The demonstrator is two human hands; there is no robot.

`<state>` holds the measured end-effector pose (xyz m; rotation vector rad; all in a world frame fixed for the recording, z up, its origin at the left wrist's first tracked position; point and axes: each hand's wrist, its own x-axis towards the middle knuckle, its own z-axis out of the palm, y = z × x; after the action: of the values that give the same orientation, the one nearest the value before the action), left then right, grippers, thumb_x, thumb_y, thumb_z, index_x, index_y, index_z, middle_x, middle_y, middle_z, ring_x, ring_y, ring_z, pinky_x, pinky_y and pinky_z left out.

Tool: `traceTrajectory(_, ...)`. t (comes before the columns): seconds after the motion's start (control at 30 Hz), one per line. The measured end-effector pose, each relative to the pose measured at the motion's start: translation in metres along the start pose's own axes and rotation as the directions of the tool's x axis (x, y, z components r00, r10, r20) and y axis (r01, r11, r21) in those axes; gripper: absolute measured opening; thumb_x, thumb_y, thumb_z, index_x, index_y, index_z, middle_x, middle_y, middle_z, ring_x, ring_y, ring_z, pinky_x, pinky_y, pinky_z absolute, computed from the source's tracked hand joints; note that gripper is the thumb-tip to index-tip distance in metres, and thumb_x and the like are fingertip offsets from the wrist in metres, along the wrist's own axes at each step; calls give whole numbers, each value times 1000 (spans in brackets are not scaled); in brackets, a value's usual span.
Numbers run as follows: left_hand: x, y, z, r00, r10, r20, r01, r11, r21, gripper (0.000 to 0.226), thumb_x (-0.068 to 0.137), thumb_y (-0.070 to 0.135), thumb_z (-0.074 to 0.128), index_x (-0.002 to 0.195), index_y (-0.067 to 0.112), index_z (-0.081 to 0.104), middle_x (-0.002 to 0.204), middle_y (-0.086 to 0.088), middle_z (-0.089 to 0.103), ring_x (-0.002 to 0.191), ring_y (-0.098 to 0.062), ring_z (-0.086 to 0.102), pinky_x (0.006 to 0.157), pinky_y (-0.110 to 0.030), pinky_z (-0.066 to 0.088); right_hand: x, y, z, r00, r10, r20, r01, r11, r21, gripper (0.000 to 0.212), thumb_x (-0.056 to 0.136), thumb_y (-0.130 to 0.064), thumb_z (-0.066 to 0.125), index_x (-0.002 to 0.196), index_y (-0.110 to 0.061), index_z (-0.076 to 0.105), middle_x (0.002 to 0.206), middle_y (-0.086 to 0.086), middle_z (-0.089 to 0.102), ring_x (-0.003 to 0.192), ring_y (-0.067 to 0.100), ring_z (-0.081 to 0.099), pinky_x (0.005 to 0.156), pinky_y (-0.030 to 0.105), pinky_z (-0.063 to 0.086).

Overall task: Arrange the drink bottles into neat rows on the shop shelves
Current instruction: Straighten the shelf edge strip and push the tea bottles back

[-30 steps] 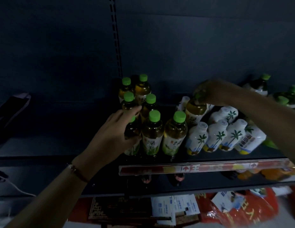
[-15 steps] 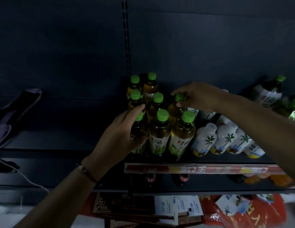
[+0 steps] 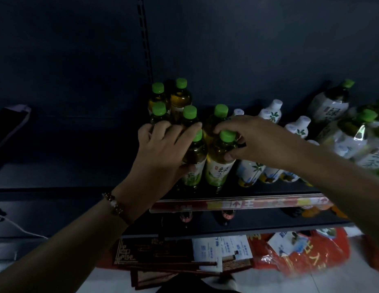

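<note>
Two upright green-capped bottles [image 3: 218, 163], caps up, each clasped by left hand [image 3: 163, 149] and right hand [image 3: 254, 140].

My dark shelf [image 3: 78, 166] carries upright green-capped tea bottles [image 3: 181, 98] in rows at centre, white palm-print bottles [image 3: 250, 172] just right of them, and tilted larger tea bottles [image 3: 330, 102] at far right.

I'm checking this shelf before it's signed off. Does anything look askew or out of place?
Yes. At the far right, large green-capped bottles lean or lie tilted, not upright. The white palm-print bottles beside the tea also slant. The small green tea bottles on the left stand upright in rows.
</note>
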<state>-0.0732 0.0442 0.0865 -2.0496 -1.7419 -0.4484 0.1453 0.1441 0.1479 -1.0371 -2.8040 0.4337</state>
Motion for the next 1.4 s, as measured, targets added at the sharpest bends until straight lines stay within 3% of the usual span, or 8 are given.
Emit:
traceTrajectory(0.17,1,-4,2,1000,2,13,-2,1000,-21,88,75,60,70,149,24,40,125,2,57,116,-27,47,96,-47,30,1,2,5,999,-5,-36,5,1000,-8,67,80,-36,76,139,-38,44,130,-9,50,98,3,49,83,24,43)
traceTrajectory(0.27,10,-9,-16,998,-45,53,57,971,-234,76,86,71,50,149,32,37,139,4,45,131,-21,34,102,-38,22,3,2,2,1000,-4,14,4,1000,2,66,80,-43,74,138,-40,43,126,-12,49,105,4,49,87,25,45)
traceTrajectory(0.43,79,-64,-31,883,-407,235,456,620,-638,52,98,52,48,146,36,41,140,6,51,125,-11,47,96,-30,38,24,-20,-33,998,-13,-61,16,998,62,48,86,-50,63,130,-32,57,118,-11,57,107,3,52,91,24,44)
traceTrajectory(0.6,125,-115,10,771,-355,530,636,487,-599,45,98,39,57,139,22,51,140,-3,55,116,-16,54,90,-28,43,121,-27,-49,997,17,-72,-19,999,-32,53,91,-49,57,139,-26,49,141,3,50,128,21,47,102,31,38)
traceTrajectory(0.77,114,-123,26,754,-318,574,656,324,-682,14,97,36,60,111,36,61,110,9,64,106,-14,60,90,-41,51,203,-8,-15,982,156,108,-136,975,-174,71,90,-50,57,150,-22,32,157,7,31,141,27,32,114,37,29)
traceTrajectory(1.03,97,-118,29,809,-244,535,587,287,-757,32,97,34,60,129,33,59,111,17,64,99,8,57,72,-13,45,194,3,-19,997,42,72,-32,991,-132,37,91,-29,64,127,-19,61,125,4,61,115,21,56,85,20,34)
traceTrajectory(1.2,93,-114,28,809,-249,532,586,267,-765,38,98,38,56,135,31,57,128,7,63,111,-3,60,94,-25,50,173,2,-21,997,-14,75,23,992,-123,35,90,-29,66,124,-20,64,115,2,63,97,11,51,81,18,30)
traceTrajectory(1.4,43,-100,4,829,-383,407,507,208,-837,49,96,58,48,142,41,47,142,17,51,128,2,48,113,-33,38,161,4,-18,999,19,46,-17,999,-52,38,92,-34,64,129,-24,61,126,2,63,115,16,55,88,20,35)
